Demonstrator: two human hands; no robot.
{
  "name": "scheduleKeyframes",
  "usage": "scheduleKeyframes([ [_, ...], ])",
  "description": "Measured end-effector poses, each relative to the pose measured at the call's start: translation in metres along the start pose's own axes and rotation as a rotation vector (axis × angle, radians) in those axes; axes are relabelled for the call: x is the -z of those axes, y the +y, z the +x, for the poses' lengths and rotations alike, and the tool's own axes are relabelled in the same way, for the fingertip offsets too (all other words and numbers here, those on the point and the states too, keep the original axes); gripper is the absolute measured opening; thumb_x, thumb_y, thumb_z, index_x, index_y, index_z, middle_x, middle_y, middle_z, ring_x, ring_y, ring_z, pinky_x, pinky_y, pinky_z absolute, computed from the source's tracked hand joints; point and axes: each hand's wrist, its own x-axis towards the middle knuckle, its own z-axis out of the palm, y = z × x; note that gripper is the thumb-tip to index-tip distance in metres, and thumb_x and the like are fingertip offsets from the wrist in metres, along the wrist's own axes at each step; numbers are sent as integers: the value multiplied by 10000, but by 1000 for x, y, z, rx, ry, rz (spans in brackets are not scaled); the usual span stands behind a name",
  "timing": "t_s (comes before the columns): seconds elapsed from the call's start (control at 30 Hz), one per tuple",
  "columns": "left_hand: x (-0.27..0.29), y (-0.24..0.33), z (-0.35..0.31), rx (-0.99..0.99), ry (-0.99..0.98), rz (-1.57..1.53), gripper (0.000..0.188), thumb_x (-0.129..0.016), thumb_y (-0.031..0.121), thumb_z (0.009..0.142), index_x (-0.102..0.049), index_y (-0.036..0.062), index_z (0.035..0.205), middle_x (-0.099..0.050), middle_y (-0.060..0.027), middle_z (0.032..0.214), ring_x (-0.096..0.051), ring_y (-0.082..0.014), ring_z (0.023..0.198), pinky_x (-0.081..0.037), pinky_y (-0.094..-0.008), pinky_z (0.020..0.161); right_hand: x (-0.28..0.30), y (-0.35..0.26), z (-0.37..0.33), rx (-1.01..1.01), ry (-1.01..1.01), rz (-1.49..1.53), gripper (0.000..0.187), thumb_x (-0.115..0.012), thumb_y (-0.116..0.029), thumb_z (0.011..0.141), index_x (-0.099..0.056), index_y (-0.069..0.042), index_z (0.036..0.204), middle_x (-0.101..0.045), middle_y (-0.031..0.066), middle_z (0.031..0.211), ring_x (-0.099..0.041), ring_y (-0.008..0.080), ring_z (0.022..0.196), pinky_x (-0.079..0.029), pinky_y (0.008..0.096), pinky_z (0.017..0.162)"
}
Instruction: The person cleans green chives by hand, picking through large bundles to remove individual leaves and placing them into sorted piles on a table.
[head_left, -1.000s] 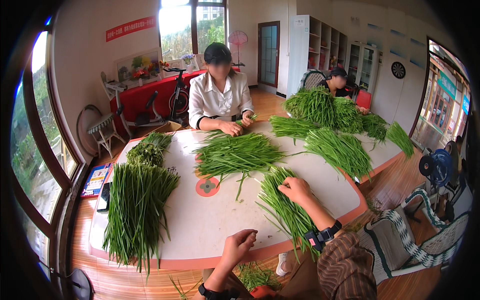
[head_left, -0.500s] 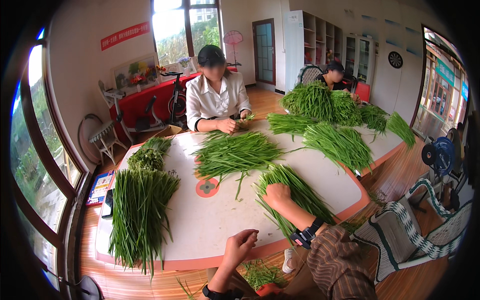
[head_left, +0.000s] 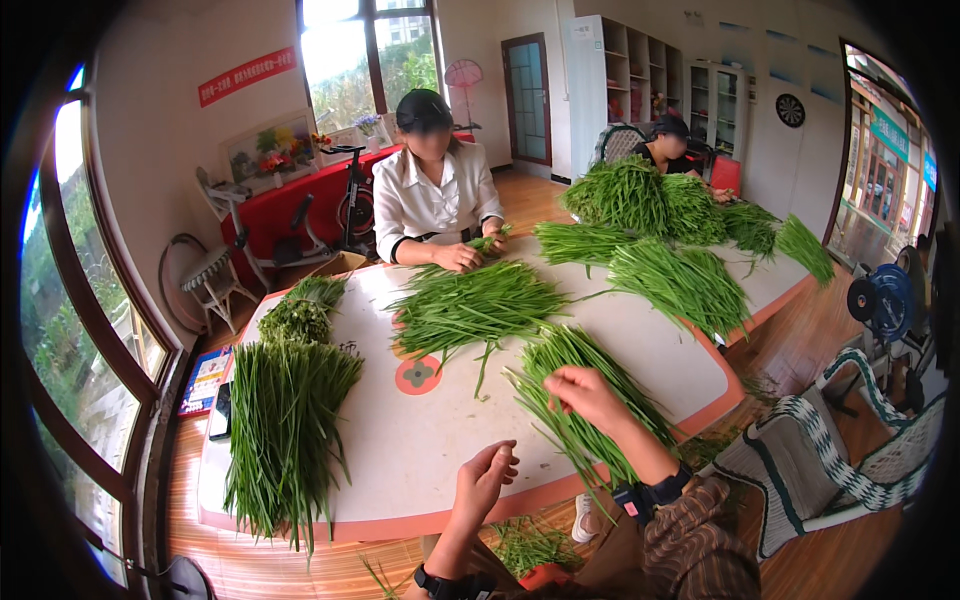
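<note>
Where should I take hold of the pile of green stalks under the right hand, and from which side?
Probably near the far, paler ends of the pile, coming down from above with the right hand, which is over it. There the stalks lie close together on the table; some tips at the other end droop past the near edge.

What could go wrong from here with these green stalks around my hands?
The left-hand pile of stalks hangs past the table's near edge, so a bump might drag some off. The dark phone sits beside that pile near the table's left edge and could get knocked. The right hand is over the right-hand bundle, so the sleeve might catch stalks overhanging the edge.
</note>
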Motion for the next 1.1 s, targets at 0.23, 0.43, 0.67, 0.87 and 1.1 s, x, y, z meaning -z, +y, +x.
scheduleKeyframes([
  [0.23, 14, 13, 10, 56, -30, -528, 340, -451, 217, 912, -499, -39, 1131, -594, -122, 965, -571, -187, 894, -456, -301, 795, -64, 5, -46, 129, -301, -253, 200, -555, -179, 832, -576, 18, 802, -610, 88, 659, -563, 154, 574, -446, 297, 570],
  [0.43, 27, 9, 3, 22, 20, -581, 272, -425, 192, 917, -523, -30, 1041, -597, -106, 844, -589, -204, 797, -480, -325, 738, -69, 10, -53, 109, -393, -323, 214, -567, -214, 816, -591, -4, 783, -615, 104, 670, -587, 187, 597, -447, 309, 582],
  [0.67, 24, 16, 1, 32, -43, -654, 268, -449, 199, 905, -543, -31, 1006, -547, -48, 674, -554, -152, 655, -472, -292, 672, -40, 1, -65, 52, -609, -556, 248, -592, -259, 808, -615, -26, 890, -627, 127, 738, -591, 221, 615, -447, 314, 585],
  [0.87, 24, 30, -9, 129, -143, -346, 245, -463, 191, 890, -574, -25, 925, -536, -34, 657, -532, -126, 627, -458, -258, 651, -37, -43, -46, 603, -21, -507, 154, -591, -113, 778, -615, -56, 919, -604, 110, 853, -579, 247, 788, -458, 340, 718],
  [1.1, 13, 35, -10, 119, -223, -198, 248, -457, 186, 890, -570, -27, 948, -535, -42, 647, -527, -126, 623, -448, -251, 632, -39, -40, -40, 807, -124, -831, 195, -591, -66, 720, -616, -61, 914, -579, 77, 923, -510, 258, 907, -421, 342, 820],
])
